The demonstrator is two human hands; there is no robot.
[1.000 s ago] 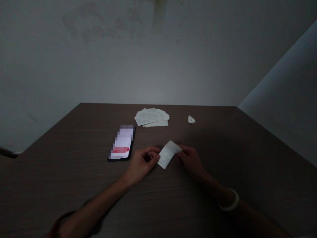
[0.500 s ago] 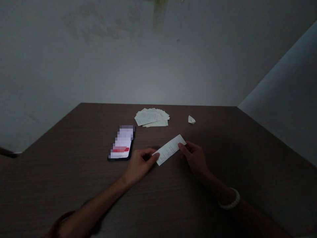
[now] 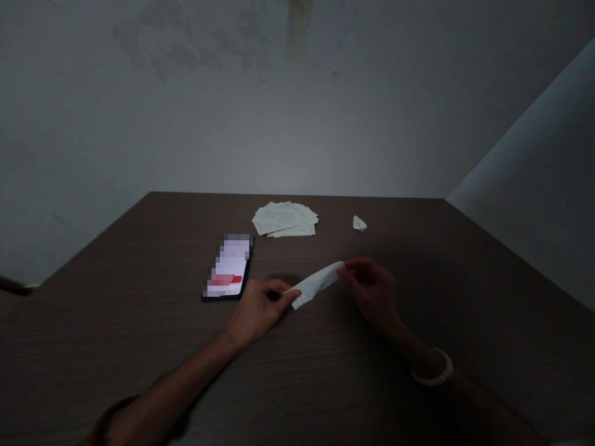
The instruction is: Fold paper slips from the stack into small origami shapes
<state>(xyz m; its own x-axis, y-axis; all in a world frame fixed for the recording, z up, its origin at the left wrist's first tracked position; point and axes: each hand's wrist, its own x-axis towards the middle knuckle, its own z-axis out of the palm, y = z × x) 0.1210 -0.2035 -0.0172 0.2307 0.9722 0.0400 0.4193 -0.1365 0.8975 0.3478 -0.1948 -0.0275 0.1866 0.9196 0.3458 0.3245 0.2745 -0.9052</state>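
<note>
A narrow white printed paper slip [image 3: 317, 285] is stretched between my two hands, curled and twisted along its length. My left hand [image 3: 263, 308] pinches its near-left end between thumb and fingers. The far-right end is in the pinch of my right hand [image 3: 372, 291], which has a pale beaded bracelet on its wrist. Left of my left hand lies a phone [image 3: 229, 263] with a lit, pixelated screen and a red band low on it. Beyond my hands a fanned pile of printed paper slips [image 3: 284, 219] rests on the table.
The dark wood-grain table [image 3: 139, 347] reaches back to a stained grey wall [image 3: 223, 124]. A small crumpled piece of paper [image 3: 359, 223] lies to the right of the pile. Another wall [image 3: 534, 167] slants along the right side.
The slip was nearly flat with its print facing me; now it is curled and twisted. My right hand has turned and shifted slightly right, while my left has barely moved.
</note>
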